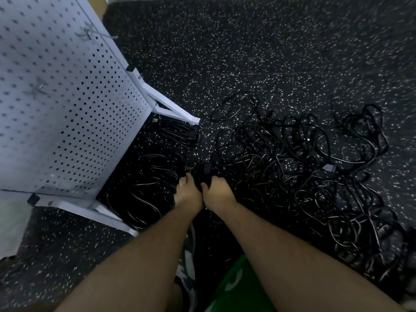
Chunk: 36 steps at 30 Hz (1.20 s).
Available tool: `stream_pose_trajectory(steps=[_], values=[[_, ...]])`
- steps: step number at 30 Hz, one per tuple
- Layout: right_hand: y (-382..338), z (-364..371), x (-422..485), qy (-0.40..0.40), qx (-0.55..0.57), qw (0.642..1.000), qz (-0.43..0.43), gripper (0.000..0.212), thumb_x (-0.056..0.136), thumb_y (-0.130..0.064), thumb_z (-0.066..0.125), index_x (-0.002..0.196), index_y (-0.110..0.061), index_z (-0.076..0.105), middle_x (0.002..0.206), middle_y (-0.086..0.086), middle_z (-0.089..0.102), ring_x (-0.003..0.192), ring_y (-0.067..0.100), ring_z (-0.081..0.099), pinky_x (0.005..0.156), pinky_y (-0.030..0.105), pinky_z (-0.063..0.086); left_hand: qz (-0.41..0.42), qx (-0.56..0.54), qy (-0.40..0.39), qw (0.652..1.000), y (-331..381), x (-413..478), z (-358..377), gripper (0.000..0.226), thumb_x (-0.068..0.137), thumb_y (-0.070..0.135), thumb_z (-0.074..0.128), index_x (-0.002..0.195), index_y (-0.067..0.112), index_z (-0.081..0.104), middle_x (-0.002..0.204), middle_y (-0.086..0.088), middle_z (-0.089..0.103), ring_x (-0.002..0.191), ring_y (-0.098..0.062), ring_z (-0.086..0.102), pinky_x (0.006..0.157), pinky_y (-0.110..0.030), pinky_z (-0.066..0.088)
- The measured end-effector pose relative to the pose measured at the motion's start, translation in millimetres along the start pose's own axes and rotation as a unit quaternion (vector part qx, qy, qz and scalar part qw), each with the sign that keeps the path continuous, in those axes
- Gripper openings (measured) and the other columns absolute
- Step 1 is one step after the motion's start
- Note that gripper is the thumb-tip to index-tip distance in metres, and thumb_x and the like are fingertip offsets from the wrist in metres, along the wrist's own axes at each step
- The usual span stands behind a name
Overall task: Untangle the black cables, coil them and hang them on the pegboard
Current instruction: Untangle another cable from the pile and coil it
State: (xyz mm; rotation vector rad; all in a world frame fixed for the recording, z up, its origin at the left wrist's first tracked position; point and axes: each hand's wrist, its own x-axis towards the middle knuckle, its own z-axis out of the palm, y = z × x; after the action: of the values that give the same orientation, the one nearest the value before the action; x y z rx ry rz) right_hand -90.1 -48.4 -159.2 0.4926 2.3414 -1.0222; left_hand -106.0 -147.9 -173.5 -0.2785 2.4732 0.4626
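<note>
Cables (292, 154): black tangle on the floor, from the centre to the lower right of the frame; smaller lots lie under the pegboard, centre left.
Strand: one cable with a plug (206, 171), looping up just above the two hands at mid-frame.
Left hand (188, 193): fingers (186, 179) curled tight, apparently round the strand; the grip is blurred, dark on dark.
Right hand (218, 190): just beside the left, fingers curled likewise on the same strand.
Pegboard (67, 86): white, on a footed stand, upper left; hook (90, 34) bare, nothing hung.
Floor (247, 52): dark, speckled.
Step in hand: untangling, seemingly early.
Next move, as judged: draw the strand out from the plug end, hands parting, without tightening the knots.
</note>
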Motion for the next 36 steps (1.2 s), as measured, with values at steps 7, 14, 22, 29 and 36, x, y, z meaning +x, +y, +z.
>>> stream_pose_trajectory(steps=[7,14,22,29,36], values=[[60,-67,-42,0.058,-0.265,0.96,-0.076,0.045,0.098,-0.035,0.047,0.137,-0.012,0.049,0.142,0.011,0.048,0.132,0.033,0.04,0.108,0.043,0.033,0.261,0.087,0.064,0.959,42,-53,23,0.054,0.097,0.023,0.051,0.149,0.018,0.041,0.155,-0.002,0.034,0.14,-0.026,0.034,0.111,-0.039,0.029],[132,-93,-79,-0.038,-0.279,0.96,0.015,0.06,0.095,-0.037,0.061,0.146,-0.017,0.036,0.14,0.007,0.054,0.132,0.03,0.046,0.108,0.045,0.035,0.229,0.181,-0.189,0.938,103,-84,66,0.095,0.087,0.03,0.063,0.161,0.039,0.005,0.17,0.004,-0.006,0.154,-0.035,-0.002,0.123,-0.049,0.019],[152,-137,-116,0.043,-0.345,0.937,-0.018,0.04,0.103,-0.032,0.048,0.138,-0.015,0.047,0.138,0.006,0.056,0.13,0.027,0.048,0.107,0.045,0.034,0.25,0.195,-0.165,0.934,145,-113,62,0.08,0.084,0.046,0.066,0.151,0.047,0.023,0.153,-0.01,0.028,0.139,-0.034,0.027,0.111,-0.047,0.036],[155,-246,-186,0.143,-0.224,0.963,-0.033,0.027,0.109,-0.035,0.037,0.116,-0.012,0.048,0.121,0.011,0.06,0.113,0.033,0.055,0.084,0.043,0.041,0.382,0.098,-0.125,0.91,232,-174,4,0.053,0.087,0.035,0.072,0.133,0.041,0.047,0.119,-0.004,0.049,0.1,-0.027,0.06,0.083,-0.036,0.051],[96,-397,-290,0.337,-0.07,0.936,-0.073,0.023,0.109,-0.032,0.041,0.097,-0.012,0.045,0.084,0.003,0.055,0.071,0.023,0.054,0.057,0.04,0.038,0.535,-0.106,0.014,0.838,356,-275,-97,0.022,0.09,0.013,0.066,0.098,0.031,0.056,0.096,-0.005,0.065,0.08,-0.022,0.064,0.061,-0.031,0.042]])
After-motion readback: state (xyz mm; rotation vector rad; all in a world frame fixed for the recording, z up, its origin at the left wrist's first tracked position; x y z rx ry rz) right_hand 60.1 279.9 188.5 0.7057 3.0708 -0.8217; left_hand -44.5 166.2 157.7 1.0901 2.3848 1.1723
